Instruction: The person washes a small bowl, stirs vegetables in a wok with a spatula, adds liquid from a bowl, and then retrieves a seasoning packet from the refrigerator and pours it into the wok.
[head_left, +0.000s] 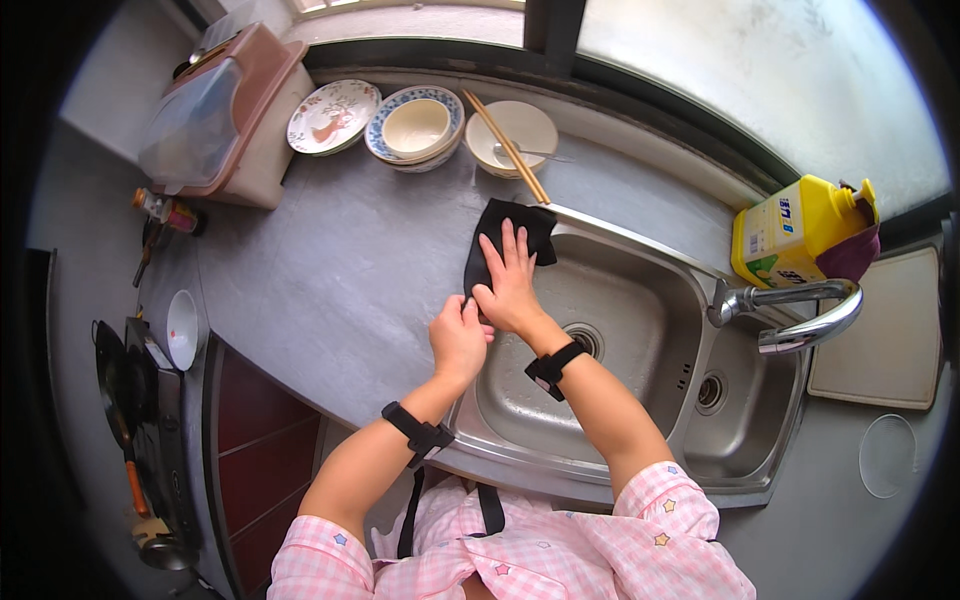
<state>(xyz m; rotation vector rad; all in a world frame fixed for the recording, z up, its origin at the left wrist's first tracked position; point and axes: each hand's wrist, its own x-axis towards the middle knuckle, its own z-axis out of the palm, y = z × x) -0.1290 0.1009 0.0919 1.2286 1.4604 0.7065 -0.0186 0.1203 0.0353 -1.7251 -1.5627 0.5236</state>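
A black cloth (489, 225) lies over the left rim of the stainless steel double sink (637, 360), partly on the grey countertop (360, 262). My right hand (512, 289) rests flat on the cloth with its fingers spread. Just below it, my left hand (459, 337) pinches the cloth's near edge between thumb and fingers. Both hands are close together at the sink's left edge, and a drain (589, 341) shows in the larger basin beyond my right wrist.
Behind the cloth stand a bowl (495, 124) with chopsticks (510, 154) across it, stacked bowls (416, 127) and plates (334, 116). A faucet (810, 300) and yellow jug (780, 232) are right; a lidded box (255, 157) and wok (112, 382) are left.
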